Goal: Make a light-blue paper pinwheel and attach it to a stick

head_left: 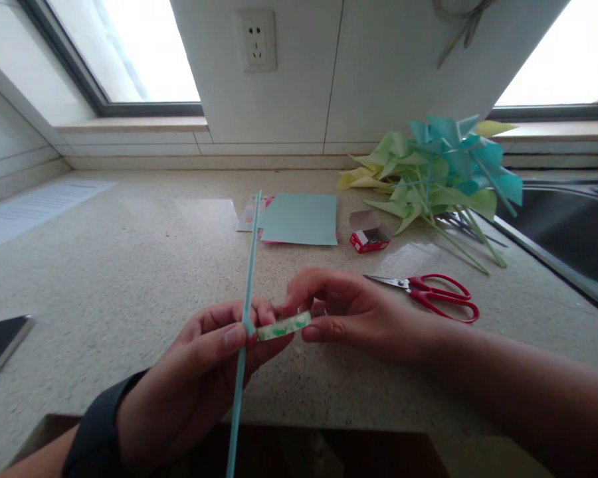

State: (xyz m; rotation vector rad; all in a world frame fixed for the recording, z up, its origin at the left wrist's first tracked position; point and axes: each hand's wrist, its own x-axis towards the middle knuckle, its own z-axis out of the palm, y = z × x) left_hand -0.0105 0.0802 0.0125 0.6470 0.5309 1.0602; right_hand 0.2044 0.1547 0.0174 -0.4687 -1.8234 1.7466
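While I look down, the fingers of my left hand point(189, 385) are closed around a thin blue stick point(252, 252), held above the worktop point(129, 265). The fingers of my right hand point(349, 312) pinch a little piece of green-spotted tape point(284, 325) (it touches the stick right by my left thumb). The stick points up and away from me. Red scissors point(433, 295) lie near my right hand. Farther back sit a small red box point(370, 239), blue paper point(301, 219) and a pile of paper pinwheels point(438, 172).
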